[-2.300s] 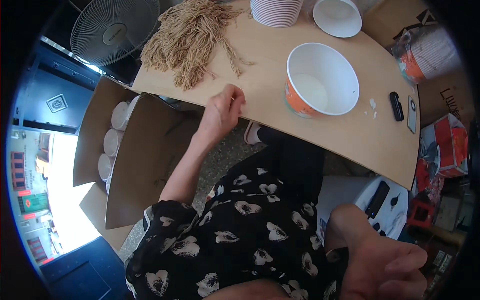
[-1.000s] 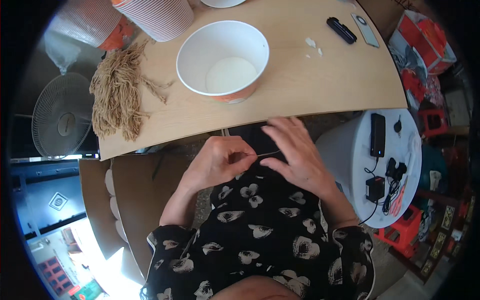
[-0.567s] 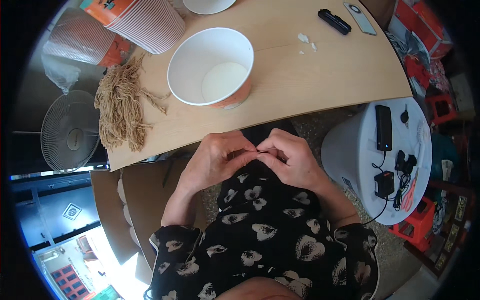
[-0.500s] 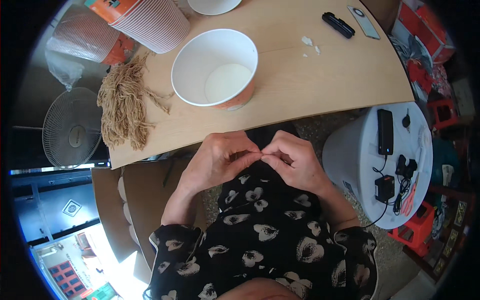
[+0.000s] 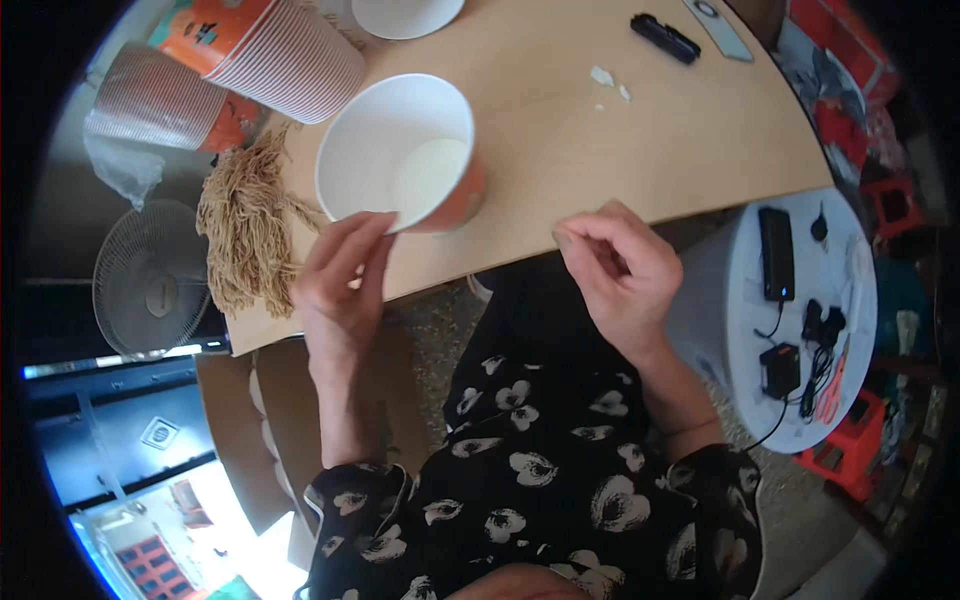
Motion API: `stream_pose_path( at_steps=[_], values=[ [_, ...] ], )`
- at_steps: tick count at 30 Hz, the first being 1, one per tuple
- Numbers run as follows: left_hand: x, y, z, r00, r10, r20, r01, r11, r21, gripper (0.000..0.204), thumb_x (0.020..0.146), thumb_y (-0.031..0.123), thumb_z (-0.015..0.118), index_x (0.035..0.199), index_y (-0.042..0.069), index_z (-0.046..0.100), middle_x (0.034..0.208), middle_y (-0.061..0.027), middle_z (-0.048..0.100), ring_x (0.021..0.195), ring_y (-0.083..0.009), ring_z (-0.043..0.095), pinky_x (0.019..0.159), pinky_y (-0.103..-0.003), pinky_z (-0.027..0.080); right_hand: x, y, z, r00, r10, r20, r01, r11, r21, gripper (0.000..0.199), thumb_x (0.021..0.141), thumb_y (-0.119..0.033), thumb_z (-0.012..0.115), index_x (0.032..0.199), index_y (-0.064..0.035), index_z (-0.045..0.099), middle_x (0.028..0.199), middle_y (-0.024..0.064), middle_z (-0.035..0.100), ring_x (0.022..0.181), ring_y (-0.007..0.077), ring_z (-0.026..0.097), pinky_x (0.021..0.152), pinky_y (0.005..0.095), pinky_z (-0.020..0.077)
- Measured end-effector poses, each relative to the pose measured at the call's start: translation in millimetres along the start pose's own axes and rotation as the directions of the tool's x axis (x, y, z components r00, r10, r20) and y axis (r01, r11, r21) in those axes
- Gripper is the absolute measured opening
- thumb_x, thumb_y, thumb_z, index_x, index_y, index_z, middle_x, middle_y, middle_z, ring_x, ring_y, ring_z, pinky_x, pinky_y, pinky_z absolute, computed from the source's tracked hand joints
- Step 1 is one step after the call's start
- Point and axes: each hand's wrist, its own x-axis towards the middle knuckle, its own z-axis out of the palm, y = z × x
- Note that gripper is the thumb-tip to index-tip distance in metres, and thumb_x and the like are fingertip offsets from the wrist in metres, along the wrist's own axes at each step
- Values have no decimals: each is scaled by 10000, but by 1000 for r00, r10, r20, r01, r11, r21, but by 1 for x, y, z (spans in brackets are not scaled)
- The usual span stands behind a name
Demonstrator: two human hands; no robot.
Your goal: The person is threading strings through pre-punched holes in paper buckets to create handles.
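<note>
My left hand (image 5: 345, 270) is raised at the table's front edge, thumb and fingers pinched together. Its fingertips overlap the near rim of a white-lined paper bucket (image 5: 345, 150); whether they touch it I cannot tell. Pale material covers part of the bucket's bottom. Apart from it, my right hand (image 5: 625, 265) hovers over the table edge further right, also pinched, with its fingers curled. Anything between either set of fingertips is too small to make out. A bundle of tan stringy strands (image 5: 245, 235) lies left of the bucket.
Stacked paper buckets (image 5: 290, 65) stand at the back left, beside a white round lid (image 5: 408, 15). White scraps (image 5: 602, 76), a black case (image 5: 665, 38) and a phone (image 5: 718, 28) lie further right. A white drum (image 5: 745, 385) holds cables and scissors. A fan (image 5: 150, 285) stands left.
My hands were pinched together fingertip to fingertip in front of my body. They have parted and risen, the left toward the bucket rim, the right toward the right. The view has shifted slightly.
</note>
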Motion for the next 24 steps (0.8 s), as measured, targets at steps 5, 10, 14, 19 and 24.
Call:
stream_pose_path(
  at_steps=[5,10,14,19,24],
  values=[
    [8,1,-22,993,57,99,-78,971,224,331,883,-91,579,1127,71,732,1212,-108,676,1153,-257,619,889,-334,517,7,28,25,999,-28,-19,30,995,99,60,865,67,706,898,34,667,754,-6,573,630,18,481,528,187,356],
    [31,31,15,983,155,102,-157,987,16,360,938,63,644,1294,17,613,1172,-152,695,1111,-305,661,934,-408,518,21,48,50,999,30,-31,-25,989,145,36,886,54,687,912,38,669,789,18,607,686,38,538,574,196,414],
    [38,36,25,975,69,211,-46,993,-112,339,940,69,657,1260,-35,617,1020,-182,724,924,-253,727,744,-358,606,26,56,64,1000,19,-11,-17,987,161,35,885,61,686,910,36,681,802,24,618,689,37,557,573,197,431],
    [41,31,21,966,83,246,-33,979,-200,319,948,45,632,1246,-65,617,982,-171,729,858,-207,731,698,-321,604,25,57,70,999,43,-20,-38,980,197,34,859,42,701,887,27,688,767,55,628,640,79,578,543,234,440],
    [40,29,15,951,68,303,1,975,-222,337,941,39,636,1265,-53,619,958,-149,735,844,-180,717,754,-314,574,24,51,68,999,45,-5,-43,985,169,44,835,29,711,870,20,688,738,85,640,607,131,604,525,270,455]
  ],
)
